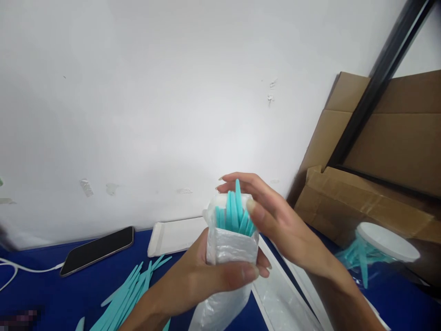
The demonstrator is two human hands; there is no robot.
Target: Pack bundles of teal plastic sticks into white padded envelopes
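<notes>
My left hand (213, 278) is wrapped round a whitish translucent plastic bag (232, 248), its thumb lying across the front. The bag stands upright, its mouth open at the top. Teal flat sticks with tapered tips (234, 211) poke out of it at uneven heights, one higher than the others. My right hand (275, 216) is at the bag's mouth with fingers apart, the fingers behind the sticks and the thumb by the right rim. Whether that thumb presses on the bag or a stick is hard to make out. More teal sticks (126, 299) lie in a loose pile beside my left forearm.
A phone (98, 250) with a white cable lies at the left on the blue table (41, 294). Behind the bag lies a white flat packet (175, 235). At the right are a clear tub of teal sticks with a white lid (387, 241) and cardboard (365, 197) against the wall.
</notes>
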